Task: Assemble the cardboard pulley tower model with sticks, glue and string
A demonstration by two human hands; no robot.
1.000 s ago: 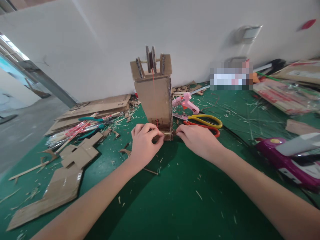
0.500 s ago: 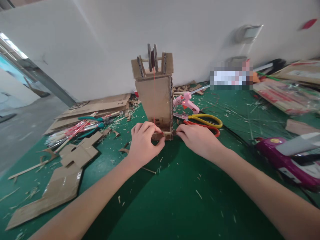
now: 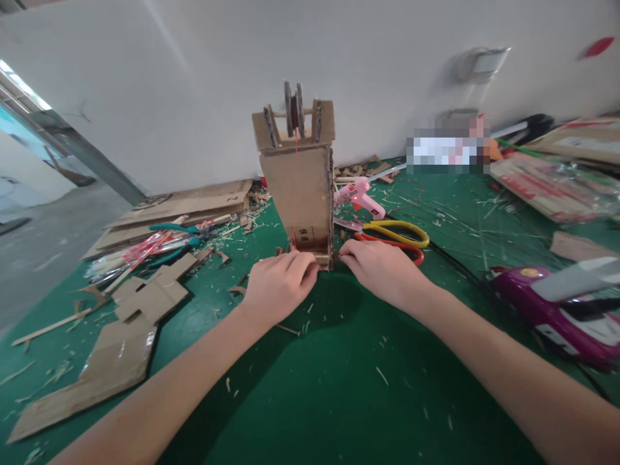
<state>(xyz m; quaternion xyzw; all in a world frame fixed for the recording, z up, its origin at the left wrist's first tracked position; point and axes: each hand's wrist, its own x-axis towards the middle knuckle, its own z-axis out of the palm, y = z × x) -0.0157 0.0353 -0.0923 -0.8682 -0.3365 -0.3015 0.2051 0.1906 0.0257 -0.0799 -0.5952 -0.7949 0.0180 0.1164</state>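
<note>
A tall cardboard tower (image 3: 296, 187) stands upright before me, with a cardboard pulley (image 3: 293, 110) on a thin rod between two uprights on top. From the pulley a red string (image 3: 296, 174) runs down the front to my left hand (image 3: 281, 284). That hand is closed at the tower's foot, its fingertips curled over and partly hidden around the string's lower end. My right hand (image 3: 385, 266) pinches thumb against finger just beside the tower's lower right corner, at what looks like the small end of a wooden stick. Another stretch of stick (image 3: 320, 257) crosses the base.
Scissors (image 3: 394, 227) and a pink glue gun (image 3: 361, 197) lie right of the tower. Farther right is a purple appliance (image 3: 557, 316) with a cord. Cardboard pieces (image 3: 121, 342), teal-handled pliers (image 3: 177, 248) and wood scraps lie left. A wall (image 3: 203, 97) rises behind.
My left hand has rolled forward, its raised fingers now lower and more closed. The string's lower end has shifted slightly left with it. My right hand stays at the corner, still pinching.
</note>
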